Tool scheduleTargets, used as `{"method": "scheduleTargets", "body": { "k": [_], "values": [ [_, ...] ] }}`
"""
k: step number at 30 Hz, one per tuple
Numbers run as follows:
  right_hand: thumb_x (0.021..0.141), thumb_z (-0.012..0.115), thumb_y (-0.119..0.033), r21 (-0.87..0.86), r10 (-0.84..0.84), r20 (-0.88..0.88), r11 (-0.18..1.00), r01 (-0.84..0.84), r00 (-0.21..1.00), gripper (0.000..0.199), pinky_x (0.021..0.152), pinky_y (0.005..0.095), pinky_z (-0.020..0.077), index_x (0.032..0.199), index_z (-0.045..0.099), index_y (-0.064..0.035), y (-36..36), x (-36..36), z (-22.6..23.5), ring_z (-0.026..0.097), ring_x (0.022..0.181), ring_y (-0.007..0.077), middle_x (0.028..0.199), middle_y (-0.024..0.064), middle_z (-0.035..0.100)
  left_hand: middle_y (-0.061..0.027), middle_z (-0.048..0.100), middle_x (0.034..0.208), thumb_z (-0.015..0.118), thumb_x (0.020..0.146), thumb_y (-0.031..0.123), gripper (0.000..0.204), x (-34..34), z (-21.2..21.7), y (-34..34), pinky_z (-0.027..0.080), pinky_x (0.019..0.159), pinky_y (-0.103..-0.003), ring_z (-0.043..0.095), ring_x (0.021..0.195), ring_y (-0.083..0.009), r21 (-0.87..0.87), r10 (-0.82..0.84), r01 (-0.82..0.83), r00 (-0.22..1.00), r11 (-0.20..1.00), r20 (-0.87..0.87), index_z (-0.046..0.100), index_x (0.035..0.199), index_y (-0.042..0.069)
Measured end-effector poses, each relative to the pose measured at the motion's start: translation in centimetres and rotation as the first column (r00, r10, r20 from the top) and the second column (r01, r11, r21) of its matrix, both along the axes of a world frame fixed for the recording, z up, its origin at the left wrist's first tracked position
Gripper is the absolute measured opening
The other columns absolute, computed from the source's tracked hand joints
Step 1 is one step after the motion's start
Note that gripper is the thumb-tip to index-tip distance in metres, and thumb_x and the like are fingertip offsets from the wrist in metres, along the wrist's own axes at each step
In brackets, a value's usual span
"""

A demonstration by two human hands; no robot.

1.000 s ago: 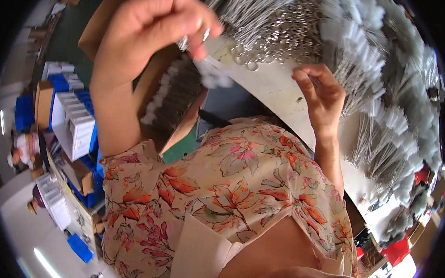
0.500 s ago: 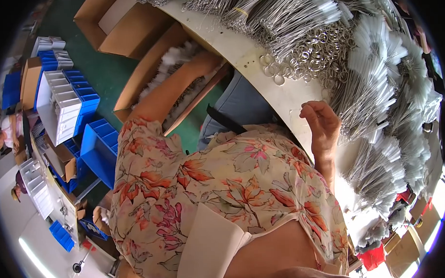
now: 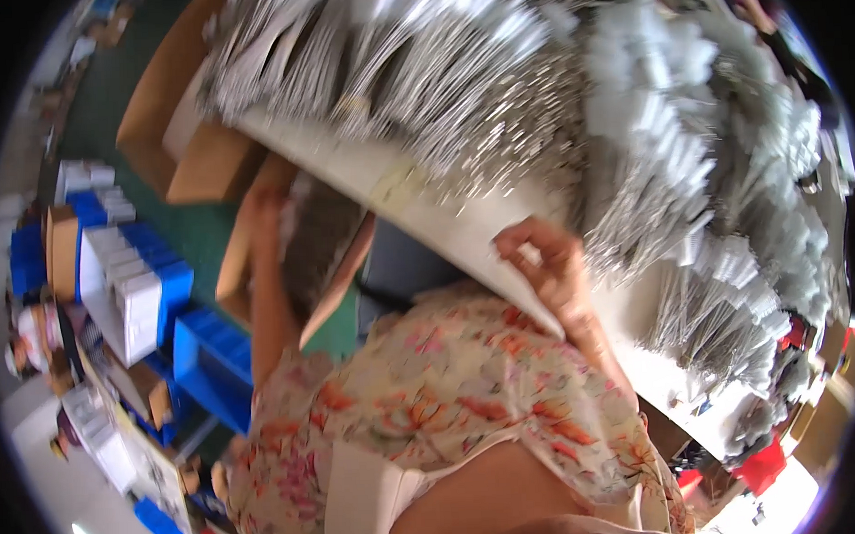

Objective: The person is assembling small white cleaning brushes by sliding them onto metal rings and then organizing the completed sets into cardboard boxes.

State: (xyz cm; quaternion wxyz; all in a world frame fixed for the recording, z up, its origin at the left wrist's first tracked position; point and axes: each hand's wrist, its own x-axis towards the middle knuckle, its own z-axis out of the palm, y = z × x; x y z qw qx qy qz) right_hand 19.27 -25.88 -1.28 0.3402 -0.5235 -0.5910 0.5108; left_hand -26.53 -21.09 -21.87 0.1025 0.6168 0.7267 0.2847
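Observation:
The picture is blurred by motion. My left hand [image 3: 264,214] reaches down into an open cardboard box [image 3: 338,275] on the floor, beside pale and dark packed items; its fingers are too smeared to read. My right hand [image 3: 545,263] sits at the near edge of the white table [image 3: 416,206], fingers curled, with a small pale spot between thumb and fingers that I cannot make out. Heaps of thin metal wires with white tags [image 3: 497,95] cover the table just beyond the right hand.
More cardboard boxes [image 3: 173,116] stand on the green floor at the left. Blue bins with white boxes [image 3: 136,277] lie further left. More tagged wire bundles [image 3: 729,285] spread to the right, with a red object [image 3: 762,464] below them.
My left hand, raised with a white tagged piece a second ago, has dropped out of view and now reaches into the floor box. My right hand stays at the table's edge. The view has shifted.

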Motion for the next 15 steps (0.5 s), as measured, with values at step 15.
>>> {"method": "scheduleTargets", "body": {
  "k": [15],
  "values": [
    [0.076,0.063,0.000,0.339,-0.462,-0.032,0.829,0.444,0.887,0.011,0.070,0.0258,0.0459,0.087,0.065,-0.0008,1.9,14.4,5.7,0.058,0.077,0.0142,0.082,0.0064,0.063,-0.0123,0.065,0.094,0.064,0.078,0.033,0.033,28.2,22.5,40.6,0.047,0.078,-0.037,0.061,0.089,-0.0282,0.060,-0.483,0.544,0.786,0.837,-0.386,0.061,0.097,0.007]
  ]
}}
